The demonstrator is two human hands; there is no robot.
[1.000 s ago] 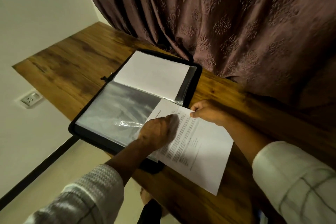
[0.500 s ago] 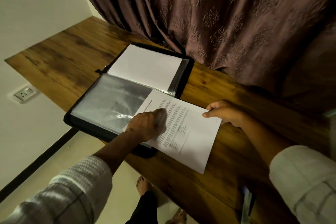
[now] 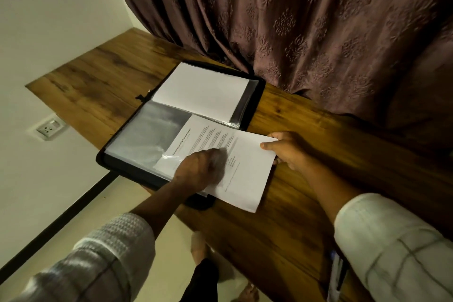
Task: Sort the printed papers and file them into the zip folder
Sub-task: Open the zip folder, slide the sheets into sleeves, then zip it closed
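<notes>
Right grip [image 3: 286, 152] pinches printed paper [image 3: 247, 174]; heading illegible.

light: dim, warm | glare: plastic sleeve [image 3: 147, 140] | blur: left hand [image 3: 203, 169] | edges: wide-angle bending

You are looking down at a wooden table [image 3: 306, 216] in dim, warm light. A patterned brown curtain [image 3: 294, 19] is hanging behind its far edge. On the left, a pale wall [image 3: 49, 19] is carrying a white socket [image 3: 47, 128] above a cream floor [image 3: 81, 218].
</notes>
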